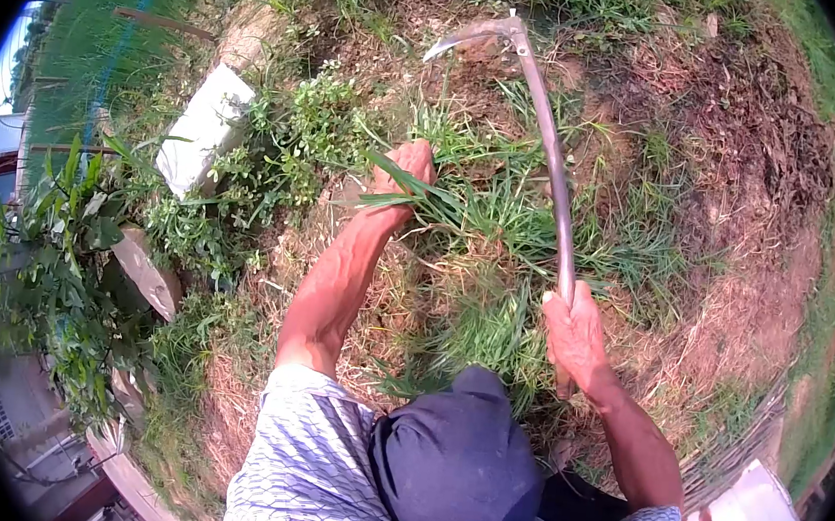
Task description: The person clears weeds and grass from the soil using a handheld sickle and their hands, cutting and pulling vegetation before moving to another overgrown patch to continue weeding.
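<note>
Near right, the right hand [577, 338] grips a sickle [553, 163] whose misjudged swing could cut the left hand [406, 174] clutching grass [436, 198].

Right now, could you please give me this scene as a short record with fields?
Left hand: among green grass, blades across its wrist; grip unclear
Right hand: gripping the long-handled sickle
Sickle blade: curving left, beyond both hands
Left side: white block-like object beside leafy plants
</note>
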Demonstrator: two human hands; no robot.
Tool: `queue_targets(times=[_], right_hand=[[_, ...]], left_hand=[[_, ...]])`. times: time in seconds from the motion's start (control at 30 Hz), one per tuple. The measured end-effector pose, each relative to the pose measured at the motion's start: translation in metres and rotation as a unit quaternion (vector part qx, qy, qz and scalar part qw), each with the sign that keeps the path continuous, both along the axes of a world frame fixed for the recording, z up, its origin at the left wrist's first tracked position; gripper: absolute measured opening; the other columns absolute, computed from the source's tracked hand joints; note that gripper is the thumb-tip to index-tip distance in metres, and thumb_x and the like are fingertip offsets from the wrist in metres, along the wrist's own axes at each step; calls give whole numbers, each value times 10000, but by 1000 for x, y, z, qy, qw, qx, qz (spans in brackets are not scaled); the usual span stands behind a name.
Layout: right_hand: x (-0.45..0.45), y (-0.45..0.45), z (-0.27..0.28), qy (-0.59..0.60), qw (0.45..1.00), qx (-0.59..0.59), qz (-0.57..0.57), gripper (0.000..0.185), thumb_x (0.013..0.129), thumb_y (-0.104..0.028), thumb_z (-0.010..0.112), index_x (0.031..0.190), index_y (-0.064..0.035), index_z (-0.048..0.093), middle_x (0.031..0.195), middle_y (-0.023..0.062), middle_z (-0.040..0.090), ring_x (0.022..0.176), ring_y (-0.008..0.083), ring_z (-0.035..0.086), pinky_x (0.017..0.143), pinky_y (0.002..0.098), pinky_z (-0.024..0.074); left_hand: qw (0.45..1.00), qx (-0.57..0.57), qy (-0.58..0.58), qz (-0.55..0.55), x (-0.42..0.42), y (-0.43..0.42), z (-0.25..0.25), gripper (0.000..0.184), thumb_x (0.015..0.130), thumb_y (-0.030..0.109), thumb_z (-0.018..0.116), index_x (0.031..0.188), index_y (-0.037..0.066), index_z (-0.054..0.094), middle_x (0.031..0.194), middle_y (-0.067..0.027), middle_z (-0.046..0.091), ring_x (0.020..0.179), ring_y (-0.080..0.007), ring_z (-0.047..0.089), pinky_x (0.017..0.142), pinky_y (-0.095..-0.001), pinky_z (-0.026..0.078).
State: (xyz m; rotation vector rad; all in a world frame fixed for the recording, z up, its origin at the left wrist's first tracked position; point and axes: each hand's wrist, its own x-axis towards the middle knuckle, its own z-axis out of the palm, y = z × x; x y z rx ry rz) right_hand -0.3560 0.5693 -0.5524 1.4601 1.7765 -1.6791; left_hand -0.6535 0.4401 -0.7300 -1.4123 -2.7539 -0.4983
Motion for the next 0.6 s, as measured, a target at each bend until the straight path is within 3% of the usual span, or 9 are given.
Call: queue_targets(times=[0.13,0.2,0.23,0.27,0.33,0.43,0.47,0.53,0.6], right_hand=[[-18,3,-37,12,998,41,44,273,930,-254,494,1010,-1,429,630,90,516,464,199,532,436,392,449],[18,-9,-37,-42,996,-40,64,320,926,-280,493,1045,10,425,619,94,514,448,219,523,437,391,452],[41,-8,-30,-36,994,-40,92,341,926,-291,497,1057,16,428,648,101,524,483,218,537,453,382,460],[73,-8,-22,-35,992,-48,115,361,926,-302,500,1070,22,430,677,109,534,519,217,552,469,372,468],[141,-4,-23,-76,974,-31,212,370,927,-296,511,1099,24,438,762,135,552,623,232,577,539,381,494],[143,13,6,-76,968,-46,235,354,924,-286,524,1097,14,450,828,155,564,696,242,581,603,410,500],[128,11,10,-91,972,-30,216,366,918,-297,533,1096,12,451,831,172,572,694,273,586,615,435,493],[82,8,-4,-90,979,18,183,386,911,-318,537,1087,14,449,833,207,584,694,323,596,625,470,481],[23,1,-9,-79,977,52,189,397,913,-333,522,1070,22,441,824,239,588,700,360,603,626,487,476]], left_hand=[[998,34,-1,-46,-2,-24,10,108,871,141,515,795,65,526,630,-160,576,581,-340,595,517,-477,425],[997,-49,-38,-40,-6,-40,11,104,857,156,542,802,69,537,613,-151,578,567,-339,600,491,-488,413],[993,-99,-60,-22,1,-48,23,130,856,162,539,944,75,579,652,-137,559,613,-347,589,539,-470,433],[992,-108,-67,-17,11,-73,18,130,856,162,539,944,75,579,652,-137,559,613,-347,589,539,-470,433],[990,-46,-81,-101,24,-113,4,214,869,191,557,1053,96,613,648,-131,583,641,-320,621,568,-453,468],[946,-176,-274,7,68,-135,43,388,837,244,625,1213,151,602,736,-130,662,701,-296,666,618,-425,521],[962,-128,-239,-37,74,-147,43,359,822,258,633,1169,171,611,770,-136,673,717,-312,668,635,-426,530],[924,-285,-253,13,69,-144,54,243,838,283,592,997,99,595,811,-180,666,771,-385,660,643,-493,511],[925,-294,-237,35,53,-148,62,228,822,267,609,960,87,586,785,-176,664,761,-380,665,630,-488,512]])
